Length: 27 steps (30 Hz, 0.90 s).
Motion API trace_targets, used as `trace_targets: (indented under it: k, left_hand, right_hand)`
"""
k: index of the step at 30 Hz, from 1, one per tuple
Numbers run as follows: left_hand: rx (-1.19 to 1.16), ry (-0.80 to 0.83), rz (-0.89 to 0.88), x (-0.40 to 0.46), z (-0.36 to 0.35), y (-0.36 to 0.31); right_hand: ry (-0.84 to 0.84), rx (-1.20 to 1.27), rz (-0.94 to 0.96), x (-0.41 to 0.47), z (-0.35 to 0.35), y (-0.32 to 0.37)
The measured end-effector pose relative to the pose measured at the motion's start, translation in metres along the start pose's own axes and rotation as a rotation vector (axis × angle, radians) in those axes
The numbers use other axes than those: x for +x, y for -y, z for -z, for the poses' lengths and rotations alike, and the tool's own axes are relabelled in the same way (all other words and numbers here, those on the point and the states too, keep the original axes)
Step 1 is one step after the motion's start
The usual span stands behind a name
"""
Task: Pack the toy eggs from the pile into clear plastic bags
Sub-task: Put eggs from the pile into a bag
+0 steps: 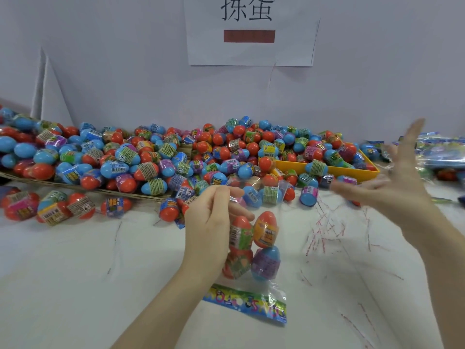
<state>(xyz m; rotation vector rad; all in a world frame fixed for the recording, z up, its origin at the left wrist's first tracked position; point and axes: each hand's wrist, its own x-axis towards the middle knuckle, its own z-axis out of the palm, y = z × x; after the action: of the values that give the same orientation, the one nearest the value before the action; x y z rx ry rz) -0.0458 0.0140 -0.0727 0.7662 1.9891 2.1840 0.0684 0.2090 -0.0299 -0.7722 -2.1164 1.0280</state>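
Your left hand (pixel 211 222) grips a clear bag (pixel 254 248) holding four eggs above the table (pixel 75 273). Your right hand (pixel 400 182) is blurred, fingers spread, holding nothing. The pile (pixel 176 157) remains large; most packing appears left.

The pile of toy eggs (pixel 176 157) fills the back of the worktop (pixel 75 273) from edge to edge against the wall. A yellow tray (pixel 334 170) and packed bags (pixel 440 152) block the right rear. The near worktop lies open on the left; thin red strips (pixel 327 230) litter the right.
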Motion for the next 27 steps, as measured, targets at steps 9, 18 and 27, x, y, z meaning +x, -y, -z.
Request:
trace_targets:
  k: [9,18,27]
  left_hand:
    - [-0.017,0.02,0.013,0.0,0.0,-0.002]
    - [-0.03,-0.017,0.032,0.001,0.001,-0.001]
    - [-0.063,-0.036,0.181,0.002,-0.002,0.002]
  right_hand:
    - [-0.162,0.75,-0.276,0.012,-0.004,0.002]
    - [0.081,0.239,0.053,-0.017,-0.037,0.025]
    - [0.628,0.37,-0.119,-0.021,-0.065,0.018]
